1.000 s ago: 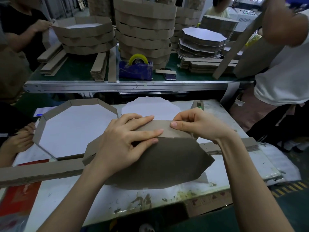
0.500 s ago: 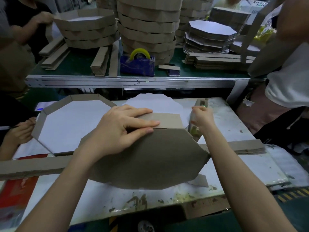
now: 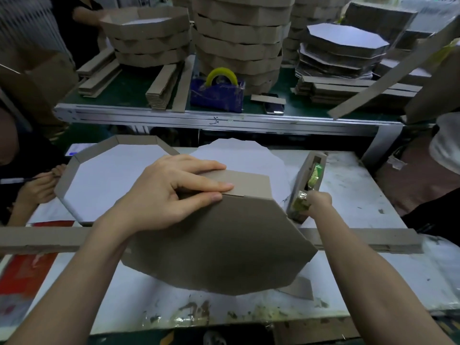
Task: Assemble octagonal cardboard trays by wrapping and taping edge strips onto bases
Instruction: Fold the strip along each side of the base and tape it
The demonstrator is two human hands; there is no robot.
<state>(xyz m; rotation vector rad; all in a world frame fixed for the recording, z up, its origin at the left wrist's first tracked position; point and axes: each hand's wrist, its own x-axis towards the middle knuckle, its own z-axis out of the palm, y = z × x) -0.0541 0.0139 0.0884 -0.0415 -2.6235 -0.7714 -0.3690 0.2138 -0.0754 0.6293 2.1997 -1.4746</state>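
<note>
A brown octagonal tray (image 3: 224, 245) lies bottom-up and tilted toward me on the white worktable (image 3: 361, 195). My left hand (image 3: 169, 195) presses flat on its far upper edge, fingers over the folded edge strip (image 3: 246, 183). My right hand (image 3: 317, 202) reaches to the right and pinches the tape end at the near end of a cardboard-cased tape dispenser (image 3: 308, 180). A long flat edge strip (image 3: 361, 241) runs across the table under the tray. A finished tray (image 3: 109, 170) with a white base sits at the left, and a white base sheet (image 3: 236, 158) lies behind.
Another person's hand with a pen (image 3: 37, 185) rests at the table's left edge. A person in white (image 3: 445, 150) stands at the right. Behind, a green bench (image 3: 129, 90) carries stacked trays (image 3: 239, 38), strip bundles (image 3: 161, 88) and a blue tape dispenser (image 3: 216, 93).
My right hand left the tray's edge strip and went right to the tape dispenser, where it now grips the tape end. My left hand stays pressed on the strip.
</note>
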